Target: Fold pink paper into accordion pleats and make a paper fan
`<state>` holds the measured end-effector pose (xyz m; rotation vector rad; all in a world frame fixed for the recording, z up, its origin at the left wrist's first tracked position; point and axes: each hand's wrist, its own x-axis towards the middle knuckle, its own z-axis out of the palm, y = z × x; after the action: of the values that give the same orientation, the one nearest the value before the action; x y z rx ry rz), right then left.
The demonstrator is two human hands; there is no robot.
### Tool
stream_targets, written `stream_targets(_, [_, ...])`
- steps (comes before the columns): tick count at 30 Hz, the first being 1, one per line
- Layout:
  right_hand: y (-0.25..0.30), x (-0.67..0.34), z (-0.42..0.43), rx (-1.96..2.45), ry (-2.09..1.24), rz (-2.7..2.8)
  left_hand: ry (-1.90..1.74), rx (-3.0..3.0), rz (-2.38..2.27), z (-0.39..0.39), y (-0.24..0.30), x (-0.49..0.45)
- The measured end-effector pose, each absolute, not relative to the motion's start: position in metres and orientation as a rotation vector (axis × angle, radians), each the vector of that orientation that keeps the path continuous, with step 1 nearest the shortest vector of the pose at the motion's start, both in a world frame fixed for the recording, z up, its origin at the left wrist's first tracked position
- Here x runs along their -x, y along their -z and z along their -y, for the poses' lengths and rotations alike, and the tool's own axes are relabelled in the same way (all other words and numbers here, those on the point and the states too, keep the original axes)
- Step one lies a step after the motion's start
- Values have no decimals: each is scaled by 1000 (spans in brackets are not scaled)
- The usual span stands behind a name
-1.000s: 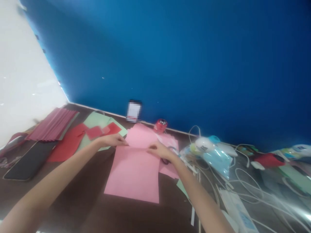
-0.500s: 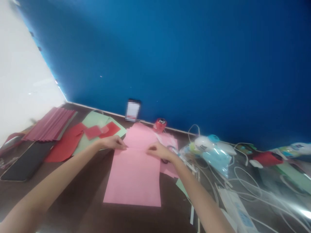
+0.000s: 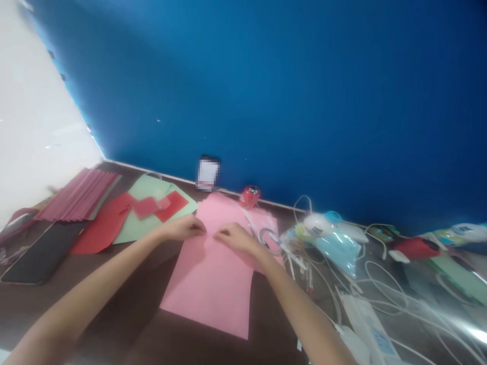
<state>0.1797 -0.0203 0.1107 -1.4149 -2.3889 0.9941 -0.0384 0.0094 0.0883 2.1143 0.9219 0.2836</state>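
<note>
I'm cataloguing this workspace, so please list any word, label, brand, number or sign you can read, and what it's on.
No text can be read.
White panel at the back: pixelated, unreadable.
Long white item at lower right: bluish marks, too blurred to read.
White pack at far right: blue mark, too blurred.
Pink sheet in the middle: no lettering visible.

Focus is soft throughout. The white surface [image 3: 19, 76] at 10 o'clock is bright; glare [image 3: 477, 334] marks 4 o'clock.
</note>
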Motion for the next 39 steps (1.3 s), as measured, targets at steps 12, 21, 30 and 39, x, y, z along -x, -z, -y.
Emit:
stream_targets(12, [-110,-197,27,1387,-933,2419,-431,-2129,-1000,-2,-88,40])
stream_targets(21, [-103,-218,22,1443,-885,2406,-401,-2173,-955,-13,-87,49])
stream_targets(30, [-87,-225,7,1350,-655,2459,-317,-2480,-971,-28,-77,47])
stream_targets(39, [-64,-219,-12,1366,-267,2633,-47,-2973,-1091,-44,-57,44])
